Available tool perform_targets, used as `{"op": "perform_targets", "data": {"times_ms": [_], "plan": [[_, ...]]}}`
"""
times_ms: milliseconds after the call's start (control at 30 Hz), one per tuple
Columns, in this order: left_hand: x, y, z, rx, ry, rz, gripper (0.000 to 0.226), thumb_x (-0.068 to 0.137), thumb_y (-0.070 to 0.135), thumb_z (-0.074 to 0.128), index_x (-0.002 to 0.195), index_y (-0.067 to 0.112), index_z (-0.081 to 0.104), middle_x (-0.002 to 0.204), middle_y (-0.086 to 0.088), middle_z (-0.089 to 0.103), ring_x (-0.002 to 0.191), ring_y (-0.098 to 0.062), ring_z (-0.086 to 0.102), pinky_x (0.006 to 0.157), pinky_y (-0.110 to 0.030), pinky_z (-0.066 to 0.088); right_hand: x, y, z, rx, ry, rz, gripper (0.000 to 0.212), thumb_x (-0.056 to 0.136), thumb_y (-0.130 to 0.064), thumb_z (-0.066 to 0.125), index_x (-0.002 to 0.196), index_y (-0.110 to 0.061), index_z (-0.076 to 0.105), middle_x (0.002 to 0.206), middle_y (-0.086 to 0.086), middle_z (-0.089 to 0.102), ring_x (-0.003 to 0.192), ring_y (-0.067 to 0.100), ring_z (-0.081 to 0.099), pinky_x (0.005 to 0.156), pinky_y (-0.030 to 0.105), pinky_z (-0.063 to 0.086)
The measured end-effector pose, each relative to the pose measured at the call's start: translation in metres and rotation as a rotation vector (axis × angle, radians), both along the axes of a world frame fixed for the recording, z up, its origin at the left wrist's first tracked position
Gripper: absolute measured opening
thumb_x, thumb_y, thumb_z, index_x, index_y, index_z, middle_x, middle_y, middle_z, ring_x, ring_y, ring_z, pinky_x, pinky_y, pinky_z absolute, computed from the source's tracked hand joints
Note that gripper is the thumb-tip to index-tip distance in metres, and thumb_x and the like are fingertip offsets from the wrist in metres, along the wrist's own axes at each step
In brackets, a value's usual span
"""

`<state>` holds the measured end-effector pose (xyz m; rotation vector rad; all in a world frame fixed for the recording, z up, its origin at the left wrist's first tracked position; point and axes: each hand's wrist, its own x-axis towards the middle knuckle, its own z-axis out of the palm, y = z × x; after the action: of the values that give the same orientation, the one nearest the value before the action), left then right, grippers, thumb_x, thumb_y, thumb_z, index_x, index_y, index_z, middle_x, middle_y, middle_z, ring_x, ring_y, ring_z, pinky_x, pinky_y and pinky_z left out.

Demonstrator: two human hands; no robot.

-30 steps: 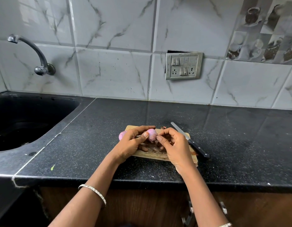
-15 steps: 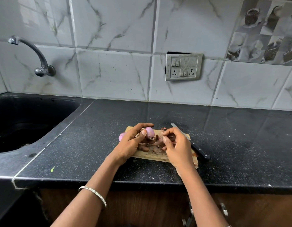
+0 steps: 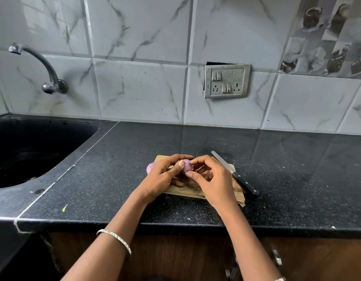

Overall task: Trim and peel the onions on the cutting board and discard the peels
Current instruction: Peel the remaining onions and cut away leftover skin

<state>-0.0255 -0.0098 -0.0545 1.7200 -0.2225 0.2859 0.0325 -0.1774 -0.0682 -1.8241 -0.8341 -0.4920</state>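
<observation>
A black speckled stone desk (image 3: 216, 142) runs along a wall of white marble-patterned tiles (image 3: 139, 90), its polished top mirroring the tile joints. On the left a dark sink (image 3: 29, 151) is sunk into the surface, and a curved metal tap (image 3: 43, 65) juts from the wall above it. A grey switch-and-socket plate (image 3: 227, 81) sits on the wall behind the work area, and tiles printed with cups (image 3: 325, 37) fill the upper right corner. Brown wooden cabinet fronts (image 3: 185, 258) show below the front edge.

Near that front edge lies a small wooden cutting board (image 3: 183, 192). The left hand (image 3: 162, 179) is curled around a pale pink peeled onion (image 3: 186, 167), holding it just above the board, thumb pressed on its side. The right hand (image 3: 213, 179) pinches at the same onion's right end with thumb and forefinger. A second pink onion (image 3: 151, 167) peeks out behind the left hand at the board's left end. Brown peels (image 3: 239, 197) lie on the board under the hands. A black-handled knife (image 3: 234, 174) rests along the board's right side, blade pointing toward the wall. A thin bangle (image 3: 114, 238) circles the left wrist.
</observation>
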Motion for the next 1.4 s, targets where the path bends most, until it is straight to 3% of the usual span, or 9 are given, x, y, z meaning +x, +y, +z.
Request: {"op": "perform_targets", "data": {"times_ms": [100, 300, 500, 667, 767, 1033, 1133, 1267, 1400], "plan": [[0.0004, 0.0002, -0.0008, 0.011, 0.001, 0.007, 0.029, 0.106, 0.022, 0.047, 0.128, 0.019, 0.065, 0.11, 0.011, 0.072, 0.099, -0.018, 0.071, 0.077, -0.033, 0.062, 0.0007, 0.0006, -0.0005, 0.0, -0.034, -0.014, 0.019, 0.079, -0.024, 0.085, 0.092, -0.025, 0.071, 0.09, -0.011, 0.07, 0.08, 0.011, 0.067, 0.067, 0.036, 0.055], [0.0033, 0.0004, -0.002, 0.002, -0.002, 0.025, 0.028, 0.106, 0.022, 0.048, 0.127, 0.017, 0.065, 0.118, -0.015, 0.066, 0.095, -0.022, 0.07, 0.075, -0.031, 0.062, 0.0005, 0.0003, -0.0015, 0.015, -0.074, -0.033, 0.015, 0.075, -0.018, 0.087, 0.078, -0.021, 0.073, 0.082, -0.014, 0.068, 0.074, 0.012, 0.064, 0.068, 0.039, 0.054], [0.0007, 0.0, -0.0016, -0.017, -0.005, 0.004, 0.027, 0.105, 0.022, 0.048, 0.127, 0.016, 0.064, 0.1, 0.015, 0.071, 0.094, -0.016, 0.072, 0.076, -0.032, 0.062, -0.0006, 0.0002, -0.0002, 0.04, 0.01, 0.009, 0.024, 0.078, -0.028, 0.086, 0.096, -0.025, 0.07, 0.087, -0.011, 0.07, 0.076, 0.013, 0.066, 0.066, 0.024, 0.053], [0.0004, -0.0007, -0.0003, -0.024, -0.01, 0.012, 0.026, 0.104, 0.022, 0.051, 0.125, 0.016, 0.064, 0.113, -0.011, 0.067, 0.094, -0.019, 0.073, 0.074, -0.03, 0.062, 0.0022, 0.0004, -0.0018, 0.008, -0.036, -0.014, 0.019, 0.08, -0.024, 0.085, 0.095, -0.025, 0.073, 0.089, -0.01, 0.071, 0.075, 0.014, 0.065, 0.064, 0.033, 0.053], [0.0005, 0.0, -0.0009, -0.022, -0.006, 0.008, 0.025, 0.103, 0.023, 0.052, 0.125, 0.016, 0.064, 0.116, -0.017, 0.065, 0.097, -0.026, 0.073, 0.074, -0.03, 0.062, 0.0017, 0.0004, -0.0014, 0.022, -0.054, -0.026, 0.017, 0.078, -0.021, 0.086, 0.091, -0.023, 0.075, 0.091, -0.011, 0.072, 0.075, 0.013, 0.066, 0.064, 0.028, 0.052], [0.0026, 0.0009, -0.0037, -0.003, -0.007, 0.015, 0.024, 0.103, 0.024, 0.053, 0.124, 0.017, 0.064, 0.117, -0.018, 0.062, 0.094, -0.025, 0.073, 0.076, -0.032, 0.062, -0.0001, 0.0002, -0.0001, 0.016, -0.068, -0.076, 0.016, 0.073, -0.016, 0.089, 0.074, -0.021, 0.074, 0.076, -0.011, 0.068, 0.07, 0.013, 0.064, 0.065, 0.041, 0.054], [0.0023, 0.0007, -0.0031, -0.006, -0.015, 0.019, 0.025, 0.103, 0.024, 0.052, 0.124, 0.018, 0.064, 0.114, -0.02, 0.06, 0.088, -0.019, 0.072, 0.076, -0.033, 0.062, -0.0026, 0.0, 0.0007, -0.002, -0.084, -0.069, 0.015, 0.073, -0.018, 0.087, 0.075, -0.021, 0.072, 0.076, -0.012, 0.068, 0.071, 0.011, 0.064, 0.075, 0.036, 0.056], [0.0003, 0.0002, -0.0019, -0.025, -0.01, 0.015, 0.024, 0.103, 0.025, 0.053, 0.123, 0.018, 0.065, 0.114, -0.018, 0.063, 0.093, -0.018, 0.072, 0.077, -0.035, 0.063, -0.0058, -0.0003, 0.0033, 0.036, -0.019, -0.024, 0.02, 0.08, -0.019, 0.084, 0.095, -0.022, 0.072, 0.088, -0.013, 0.072, 0.077, 0.01, 0.067, 0.068, 0.018, 0.051], [0.0001, -0.0001, -0.0011, -0.02, -0.007, 0.009, 0.025, 0.102, 0.026, 0.054, 0.123, 0.019, 0.065, 0.113, -0.014, 0.065, 0.096, -0.017, 0.071, 0.076, -0.034, 0.062, -0.0033, 0.0002, 0.0024, 0.015, -0.034, -0.032, 0.011, 0.085, -0.018, 0.079, 0.093, -0.023, 0.073, 0.092, -0.013, 0.071, 0.083, 0.01, 0.067, 0.067, 0.025, 0.052]]}}
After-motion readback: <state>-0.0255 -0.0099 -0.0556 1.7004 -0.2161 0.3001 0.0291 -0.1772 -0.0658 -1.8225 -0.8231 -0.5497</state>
